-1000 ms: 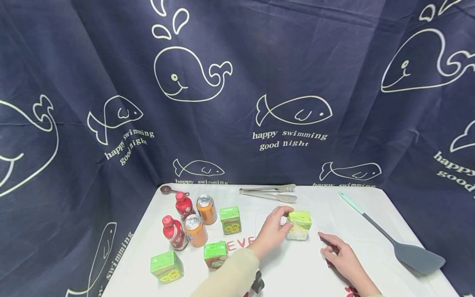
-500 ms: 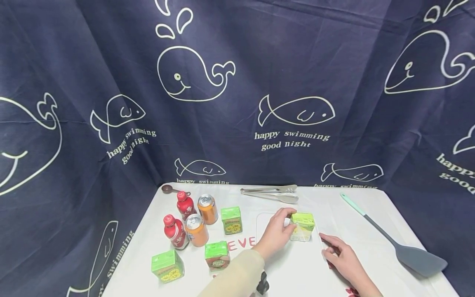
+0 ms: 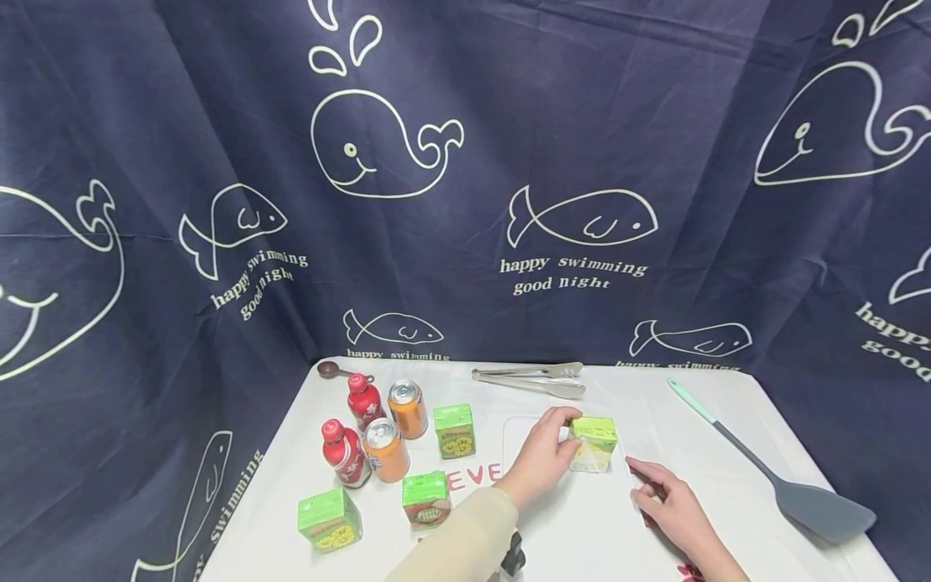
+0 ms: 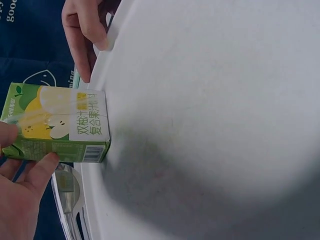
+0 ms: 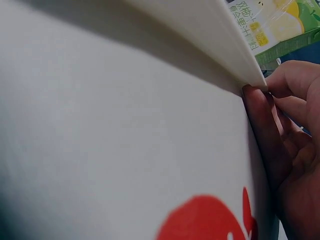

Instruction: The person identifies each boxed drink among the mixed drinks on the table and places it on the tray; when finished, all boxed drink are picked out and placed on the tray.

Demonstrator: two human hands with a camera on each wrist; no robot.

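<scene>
In the head view my left hand (image 3: 540,454) grips a green and yellow juice box (image 3: 596,440), thumb and fingers on its sides. The box stands upright at the far right part of a white cutting board (image 3: 575,517). The left wrist view shows the base of the juice box (image 4: 65,117) right at the board's rim (image 4: 102,192). My right hand (image 3: 671,503) pinches the board's right edge between thumb and fingers. From the right wrist, that edge (image 5: 220,35) appears raised over the white tablecloth (image 5: 150,130), with the thumb against it.
To the left stand three green juice boxes (image 3: 426,501), two red bottles (image 3: 345,459) and two orange cans (image 3: 385,453). A brown spoon (image 3: 329,369) and metal tongs (image 3: 531,378) lie at the back. A grey spatula (image 3: 822,508) lies on the right.
The juice box and my left hand have shifted slightly right in view, along with a small camera shift. My right hand keeps its grip on the board's edge.
</scene>
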